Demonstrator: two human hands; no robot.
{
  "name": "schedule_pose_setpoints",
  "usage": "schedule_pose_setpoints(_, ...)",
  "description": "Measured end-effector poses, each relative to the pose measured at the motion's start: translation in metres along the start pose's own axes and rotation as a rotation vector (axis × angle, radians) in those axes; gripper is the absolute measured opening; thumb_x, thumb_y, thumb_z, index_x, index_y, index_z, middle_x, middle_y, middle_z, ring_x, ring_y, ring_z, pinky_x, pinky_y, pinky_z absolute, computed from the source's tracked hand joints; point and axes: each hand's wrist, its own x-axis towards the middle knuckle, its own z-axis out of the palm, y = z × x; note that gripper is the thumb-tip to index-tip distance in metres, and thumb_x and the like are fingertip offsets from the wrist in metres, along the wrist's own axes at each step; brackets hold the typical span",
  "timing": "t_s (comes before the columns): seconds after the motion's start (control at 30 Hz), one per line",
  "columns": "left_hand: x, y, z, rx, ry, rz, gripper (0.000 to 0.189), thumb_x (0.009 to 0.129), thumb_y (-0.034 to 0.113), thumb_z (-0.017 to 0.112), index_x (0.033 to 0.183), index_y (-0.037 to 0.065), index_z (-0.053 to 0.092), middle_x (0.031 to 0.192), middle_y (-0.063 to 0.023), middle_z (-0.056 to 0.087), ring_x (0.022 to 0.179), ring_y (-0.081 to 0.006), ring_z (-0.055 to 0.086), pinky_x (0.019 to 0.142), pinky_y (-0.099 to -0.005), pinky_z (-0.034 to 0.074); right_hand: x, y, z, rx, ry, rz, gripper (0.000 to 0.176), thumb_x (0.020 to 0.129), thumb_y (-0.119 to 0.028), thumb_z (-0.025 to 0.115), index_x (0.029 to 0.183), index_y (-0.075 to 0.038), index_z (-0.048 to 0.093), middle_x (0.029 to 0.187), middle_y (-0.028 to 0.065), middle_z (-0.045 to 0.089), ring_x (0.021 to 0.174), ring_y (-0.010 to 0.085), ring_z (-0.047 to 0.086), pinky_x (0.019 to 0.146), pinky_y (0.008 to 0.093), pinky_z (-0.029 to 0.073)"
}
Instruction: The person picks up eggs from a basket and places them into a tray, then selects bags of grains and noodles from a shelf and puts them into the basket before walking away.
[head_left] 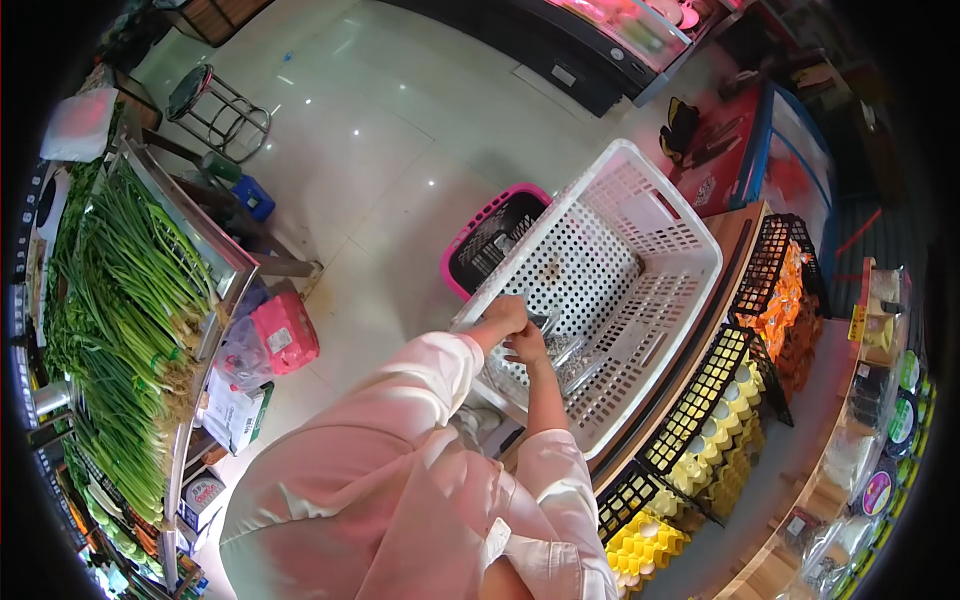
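Observation:
A large white perforated plastic basket [682, 262] lies tipped toward me, its open side facing me. My left hand [507, 315] is closed just over the basket's near left part. Close beside it, my right hand [527, 346] is also closed, its fingers curled near the left hand. What the fingers hold is too small or hidden to make out. Inside the basket, right by my hands, lies a shiny see-through plastic piece [574, 356]. Dark specks of dirt mark the basket's bottom.
A pink-rimmed black basket [462, 262] stands on the floor behind. Green onions [125, 310] fill the left stand, above a pink package [286, 333]. Egg trays [708, 436] and black mesh racks line the right. A stool [215, 108] and a chilled display [610, 55] stand farther off.

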Motion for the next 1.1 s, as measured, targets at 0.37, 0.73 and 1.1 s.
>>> schedule_pose_setpoints(0.37,-0.056,0.011,0.04,-0.277,0.301,0.111,0.047,0.083,0.03,0.053,0.12,0.001,0.051,0.122,-0.022,0.051,0.112,-0.034,0.05,0.094,-0.0408,0.041,-0.054,0.01,-0.024,0.256,0.01,-0.158,0.039,0.086,-0.019,0.057,0.123,-0.012,0.049,0.105,0.0029,0.061,0.09,0.0158,0.061,0.067,0.0322,0.054)
schedule_pose_setpoints(0.73,-0.141,0.067,0.074,-0.412,-0.048,0.733,0.044,0.084,0.018,0.058,0.124,0.001,0.049,0.103,-0.0154,0.062,0.09,-0.0234,0.063,0.079,-0.032,0.049,-0.177,0.069,-0.061,0.54,0.304,-0.652,0.041,0.085,-0.001,0.054,0.126,-0.005,0.048,0.106,0.003,0.06,0.093,0.0125,0.058,0.078,0.0255,0.048)
schedule_pose_setpoints(1.1,-0.265,0.16,0.123,-0.137,-0.562,1.23,0.048,0.085,0.012,0.059,0.13,0.002,0.044,0.107,-0.0057,0.055,0.092,-0.0111,0.051,0.08,-0.0235,0.041,-0.338,0.156,-0.093,0.851,0.697,-0.791,0.04,0.087,-0.003,0.051,0.127,-0.001,0.044,0.119,0.0103,0.055,0.11,0.0153,0.052,0.093,0.0278,0.041)
